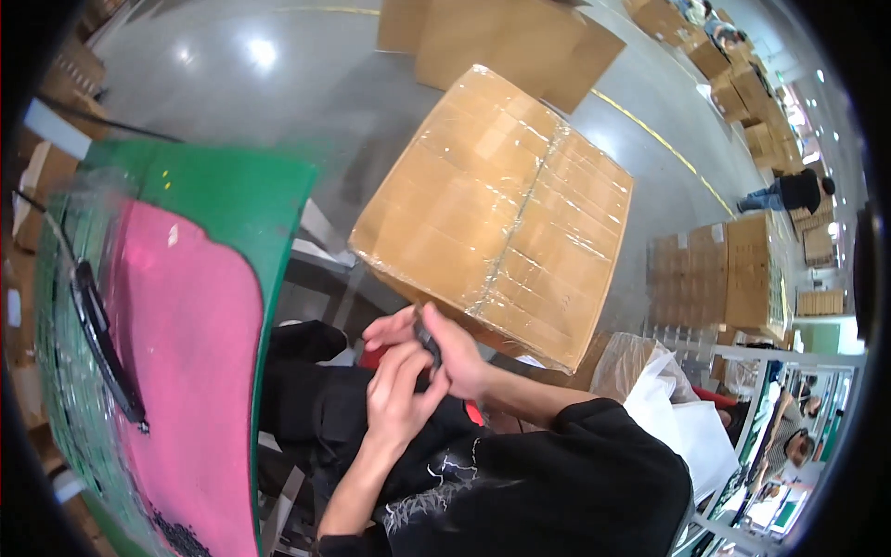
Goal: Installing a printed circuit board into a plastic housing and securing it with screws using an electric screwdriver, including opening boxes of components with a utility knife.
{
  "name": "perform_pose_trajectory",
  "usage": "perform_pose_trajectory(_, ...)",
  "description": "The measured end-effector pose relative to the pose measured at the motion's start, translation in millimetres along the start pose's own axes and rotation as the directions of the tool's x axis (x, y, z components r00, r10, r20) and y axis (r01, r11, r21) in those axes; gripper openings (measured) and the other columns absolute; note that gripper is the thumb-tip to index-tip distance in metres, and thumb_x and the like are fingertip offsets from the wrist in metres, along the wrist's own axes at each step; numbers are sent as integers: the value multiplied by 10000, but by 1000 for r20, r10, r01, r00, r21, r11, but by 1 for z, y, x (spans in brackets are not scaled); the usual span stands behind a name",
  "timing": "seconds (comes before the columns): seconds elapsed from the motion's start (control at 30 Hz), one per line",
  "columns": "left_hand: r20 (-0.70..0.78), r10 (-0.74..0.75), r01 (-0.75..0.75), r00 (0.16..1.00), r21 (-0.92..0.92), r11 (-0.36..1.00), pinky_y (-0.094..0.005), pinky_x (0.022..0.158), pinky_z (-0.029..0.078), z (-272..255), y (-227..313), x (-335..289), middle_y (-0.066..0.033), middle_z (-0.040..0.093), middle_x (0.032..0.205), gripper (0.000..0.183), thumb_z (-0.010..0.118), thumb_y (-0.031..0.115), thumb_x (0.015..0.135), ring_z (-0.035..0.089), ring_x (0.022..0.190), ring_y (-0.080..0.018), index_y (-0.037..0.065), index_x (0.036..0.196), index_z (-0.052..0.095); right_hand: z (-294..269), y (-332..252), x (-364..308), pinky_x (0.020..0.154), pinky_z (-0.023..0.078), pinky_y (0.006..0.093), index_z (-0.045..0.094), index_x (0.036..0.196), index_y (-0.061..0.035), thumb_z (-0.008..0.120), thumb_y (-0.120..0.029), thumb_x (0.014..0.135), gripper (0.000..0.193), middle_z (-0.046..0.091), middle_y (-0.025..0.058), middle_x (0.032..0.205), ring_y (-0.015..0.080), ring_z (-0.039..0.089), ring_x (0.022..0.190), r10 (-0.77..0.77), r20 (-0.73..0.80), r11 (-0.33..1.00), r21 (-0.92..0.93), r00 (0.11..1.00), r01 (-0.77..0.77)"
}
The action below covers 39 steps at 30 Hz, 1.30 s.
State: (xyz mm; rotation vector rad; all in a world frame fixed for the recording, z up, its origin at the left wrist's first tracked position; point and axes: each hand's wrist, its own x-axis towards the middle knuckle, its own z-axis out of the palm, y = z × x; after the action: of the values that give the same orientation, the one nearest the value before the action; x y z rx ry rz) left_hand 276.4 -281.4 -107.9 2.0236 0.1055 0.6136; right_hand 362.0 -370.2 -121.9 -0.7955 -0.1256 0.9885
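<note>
My left hand (397, 395) and my right hand (457, 355) meet in front of my lap, at the near edge of a large taped carton (483, 213). Between them sits a small dark object (428, 344), mostly covered by fingers; its kind does not show. The left fingers are curled against it. My right hand closes round it from the other side, with some fingertips reaching out to the left. Slight blur softens both hands.
At left, a green worktable (223, 195) carries a pink mat (195, 325) and a black corded electric screwdriver (107, 343). Flat cardboard (510, 46) lies beyond the carton. Stacked boxes (715, 274) and white plastic bags (682, 422) stand at right. Other people are farther off.
</note>
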Motion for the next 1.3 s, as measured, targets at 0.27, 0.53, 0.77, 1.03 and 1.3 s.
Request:
perform_pose_trajectory(0.27,354,-123,36,927,242,970,-518,1079,295,114,-76,64,-209,373,1426,726,773,268,752,327,1352,-387,69,1367,441,-247,-141,58,419,423,278,497,853,-41,517,-301,983,292,544,51,652,138,552,520,-549,-649,723,-685,526,-92)
perform_pose_trajectory(0.53,588,-263,-103,765,516,850,-632,1106,124,135,-95,51,-156,170,1574,913,716,560,714,111,1453,-372,173,1464,368,-408,-282,100,923,460,454,423,1195,34,601,-251,895,450,619,301,1059,418,604,1054,-761,-466,127,-790,452,-601)
perform_pose_trajectory(0.77,597,-294,-98,747,535,839,-633,1101,127,135,-92,53,-137,180,1573,905,728,555,700,111,1453,-368,183,1451,387,-400,-305,136,902,461,498,326,1236,13,562,-289,913,501,601,348,1082,489,578,1055,-734,-535,72,-674,418,-736)
perform_pose_trajectory(1.03,562,-276,-66,780,512,856,-630,1100,134,137,-99,53,-134,185,1570,910,767,523,666,119,1450,-365,173,1428,414,-387,-275,105,618,495,399,426,1038,23,570,-288,885,375,589,171,781,270,606,665,-470,-566,99,-797,678,-596)
perform_pose_trajectory(1.3,553,-180,205,814,18,979,-569,1133,93,132,-136,42,-166,392,1456,547,644,323,855,170,1448,-325,89,1326,490,-314,-184,61,586,480,338,458,1026,-2,581,-229,889,292,608,122,848,181,603,726,-315,-501,-84,-831,806,-550)
